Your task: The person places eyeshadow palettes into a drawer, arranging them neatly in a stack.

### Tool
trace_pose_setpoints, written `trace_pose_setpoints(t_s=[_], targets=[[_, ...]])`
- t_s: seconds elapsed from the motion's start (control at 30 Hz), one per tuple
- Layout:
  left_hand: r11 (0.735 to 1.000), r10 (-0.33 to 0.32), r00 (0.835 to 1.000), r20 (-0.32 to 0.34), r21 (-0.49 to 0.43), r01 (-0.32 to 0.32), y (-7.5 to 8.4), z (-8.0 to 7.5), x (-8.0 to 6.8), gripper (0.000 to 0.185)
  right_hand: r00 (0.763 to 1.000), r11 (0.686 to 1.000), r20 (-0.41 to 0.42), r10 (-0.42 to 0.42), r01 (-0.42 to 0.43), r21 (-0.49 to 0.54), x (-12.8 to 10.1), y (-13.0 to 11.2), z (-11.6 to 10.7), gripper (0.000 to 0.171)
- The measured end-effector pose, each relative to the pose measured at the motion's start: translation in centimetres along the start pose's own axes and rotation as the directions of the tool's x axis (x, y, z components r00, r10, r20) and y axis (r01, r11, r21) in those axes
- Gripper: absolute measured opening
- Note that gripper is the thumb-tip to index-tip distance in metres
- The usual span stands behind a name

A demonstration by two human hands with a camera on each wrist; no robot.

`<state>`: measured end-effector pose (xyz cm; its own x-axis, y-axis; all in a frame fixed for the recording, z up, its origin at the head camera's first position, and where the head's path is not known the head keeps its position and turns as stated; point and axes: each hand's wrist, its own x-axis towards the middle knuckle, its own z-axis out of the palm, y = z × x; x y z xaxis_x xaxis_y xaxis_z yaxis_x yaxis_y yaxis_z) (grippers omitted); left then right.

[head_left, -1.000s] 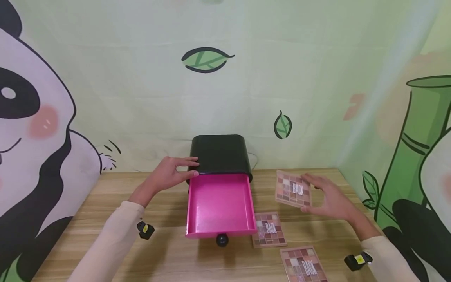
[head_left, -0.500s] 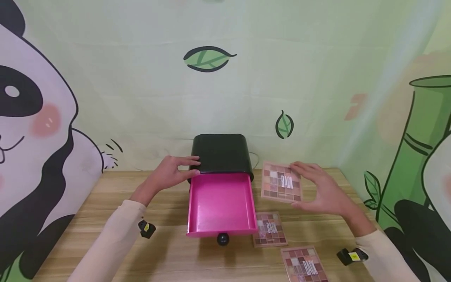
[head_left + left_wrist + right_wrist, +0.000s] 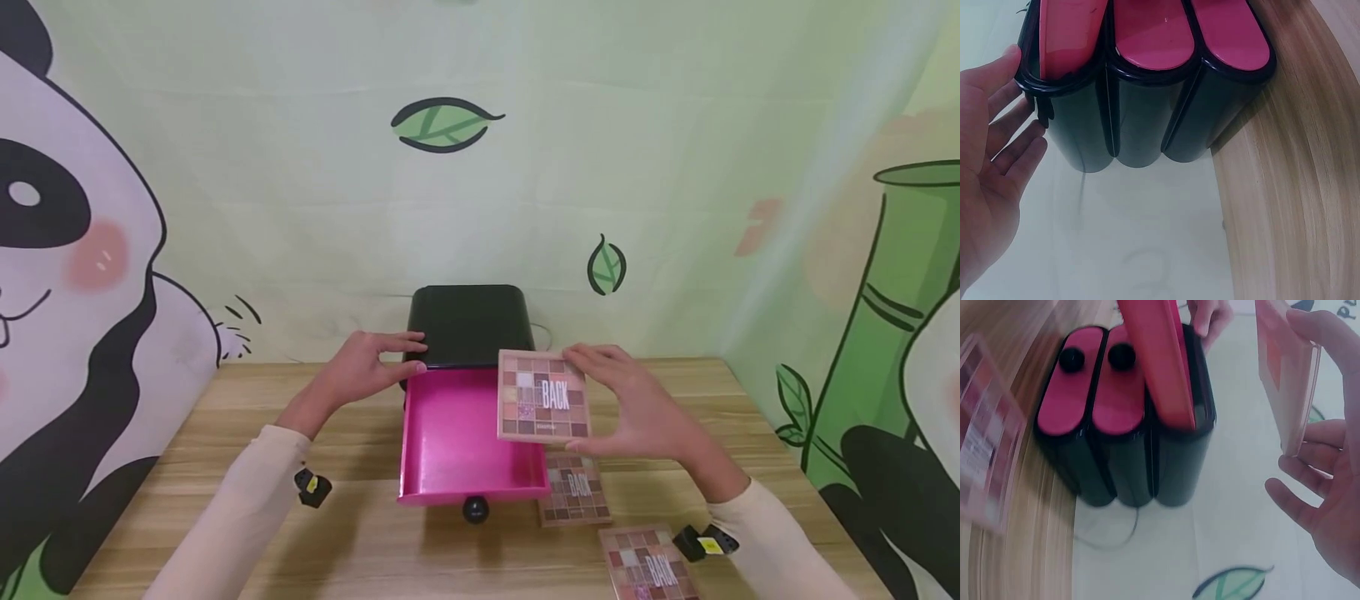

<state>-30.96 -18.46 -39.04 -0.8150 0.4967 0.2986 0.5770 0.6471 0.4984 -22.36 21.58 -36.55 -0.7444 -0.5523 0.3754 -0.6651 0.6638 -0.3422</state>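
Observation:
My right hand [image 3: 637, 408] grips a flat square eyeshadow palette [image 3: 543, 396] by its right side, thumb at the near edge and fingers at the far edge. Marked "BACK", the palette overlaps the right part of a pulled-out pink drawer [image 3: 450, 442] in the head view. That top drawer belongs to a black three-drawer cabinet [image 3: 468, 325]; its bare pink bottom shows. My left hand [image 3: 367, 367] rests with extended fingers on the cabinet's left front corner. In the left wrist view, the thumb [image 3: 1010, 59] touches the black rim. Two lower pink drawers [image 3: 1072, 381] are pushed in.
Two similar palettes lie on the wooden table [image 3: 315, 542]: one palette [image 3: 577, 492] beside the drawer's right front corner, another palette [image 3: 648, 562] nearer the front. A round black knob [image 3: 476, 509] sticks out from the drawer front. A printed cloth backdrop [image 3: 300, 208] stands behind the cabinet.
My right hand has carried the palette leftward from the right of the cabinet to over the open drawer, turning it squarer to the view. My left hand has stayed at the cabinet corner.

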Motion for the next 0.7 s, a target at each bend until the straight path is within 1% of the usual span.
trace_pose_setpoints(t_s=[0.2,0.4,0.53,0.7], targets=[[1.000,-0.010,1.000,-0.001,0.014,0.010,0.1,0.0,-0.1,0.038,0.999,0.999,0.035,-0.003,0.001,0.035,1.4,-1.6,1.8,0.109],[1.000,-0.008,1.000,-0.008,0.018,0.009,0.2,0.0,-0.2,0.040,0.998,0.999,0.060,-0.035,0.033,0.036,2.6,-2.8,3.6,0.108],[1.000,-0.005,1.000,-0.006,0.020,0.005,0.1,0.1,-0.2,0.041,0.996,1.000,0.085,-0.021,0.020,0.012,3.2,-3.5,4.5,0.106],[1.000,-0.005,1.000,-0.009,0.022,0.006,0.2,0.1,-0.2,0.040,0.990,0.999,0.139,0.008,0.000,-0.051,3.9,-4.1,5.4,0.106]])
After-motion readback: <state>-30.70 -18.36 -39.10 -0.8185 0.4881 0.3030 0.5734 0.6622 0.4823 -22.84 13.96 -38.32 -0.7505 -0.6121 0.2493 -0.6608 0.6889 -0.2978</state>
